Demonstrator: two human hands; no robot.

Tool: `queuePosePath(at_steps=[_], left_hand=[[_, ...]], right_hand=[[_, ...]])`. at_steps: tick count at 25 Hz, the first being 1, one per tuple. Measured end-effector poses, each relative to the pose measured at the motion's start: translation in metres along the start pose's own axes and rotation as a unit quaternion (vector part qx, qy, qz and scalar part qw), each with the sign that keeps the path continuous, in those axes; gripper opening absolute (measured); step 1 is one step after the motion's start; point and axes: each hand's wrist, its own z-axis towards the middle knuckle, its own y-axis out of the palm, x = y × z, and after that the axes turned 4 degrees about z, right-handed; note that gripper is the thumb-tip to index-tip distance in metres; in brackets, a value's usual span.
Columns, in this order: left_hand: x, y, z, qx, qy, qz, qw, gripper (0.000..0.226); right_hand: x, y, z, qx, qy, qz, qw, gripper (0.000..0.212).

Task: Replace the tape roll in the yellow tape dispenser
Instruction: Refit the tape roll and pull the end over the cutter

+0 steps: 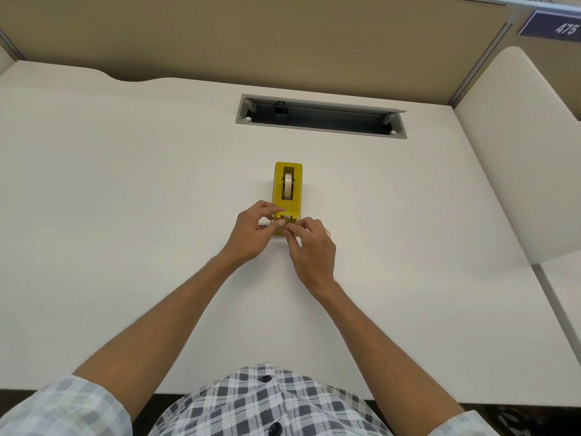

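Note:
The yellow tape dispenser (287, 190) stands on the white desk (125, 215), its cutter end toward me. A pale tape roll (288, 185) sits upright in its slot. My left hand (253, 234) curls around the near left corner of the dispenser, thumb and forefinger at the cutter. My right hand (311, 247) meets it from the right, fingertips pinched together at the cutter end. What the fingertips pinch is too small to tell; it may be the tape's free end.
A grey cable slot (320, 116) with a black plug in it is cut into the desk behind the dispenser. A tan partition (251, 42) closes the back, and a white side panel (518, 152) stands on the right.

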Motion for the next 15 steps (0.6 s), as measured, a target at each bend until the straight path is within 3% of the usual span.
queuePosePath(at_steps=[6,15], left_hand=[[-0.014,0.001,0.000,0.004,0.089,0.112,0.990,0.028],[-0.017,0.004,0.002,0.015,0.099,0.105,0.989,0.028]], right_hand=[[0.006,0.002,0.004,0.011,-0.033,-0.011,0.999,0.002],[0.014,0.006,0.001,0.024,-0.094,-0.053,0.994,0.005]])
